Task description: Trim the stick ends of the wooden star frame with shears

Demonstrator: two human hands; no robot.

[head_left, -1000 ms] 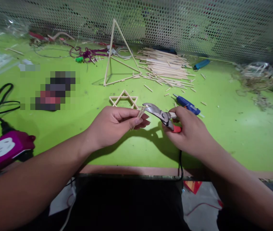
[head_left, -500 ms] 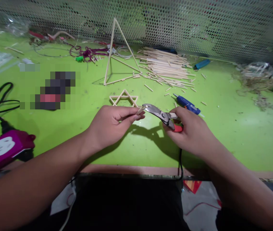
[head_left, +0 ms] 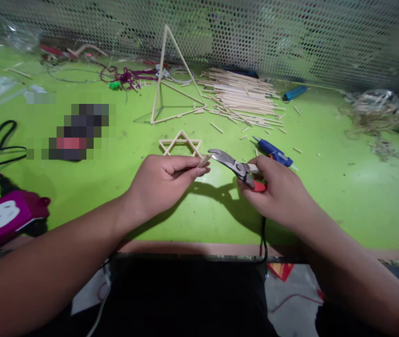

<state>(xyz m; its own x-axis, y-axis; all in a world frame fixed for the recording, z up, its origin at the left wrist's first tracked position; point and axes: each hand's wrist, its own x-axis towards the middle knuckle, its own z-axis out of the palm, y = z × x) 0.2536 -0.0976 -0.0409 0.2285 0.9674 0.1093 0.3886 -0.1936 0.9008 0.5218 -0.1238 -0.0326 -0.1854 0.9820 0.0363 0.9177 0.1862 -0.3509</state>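
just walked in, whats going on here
A person is pinching a short wooden stick in their left hand, its end close by the jaws of the metal pliers gripped in their right hand. On the green bench beyond lie a flat stick star, a standing triangular stick frame and a heap of loose sticks.

The left hand [head_left: 164, 187] pinches a small wooden stick [head_left: 203, 161]. The right hand [head_left: 277, 192] grips metal pliers [head_left: 234, 167] with a red handle, and their tip is just beside the stick. Just past the left hand lies a star made of sticks [head_left: 180, 142]. Just past the right hand lies a blue glue gun [head_left: 273, 153]. Farther on is a big pile of sticks [head_left: 238, 89].
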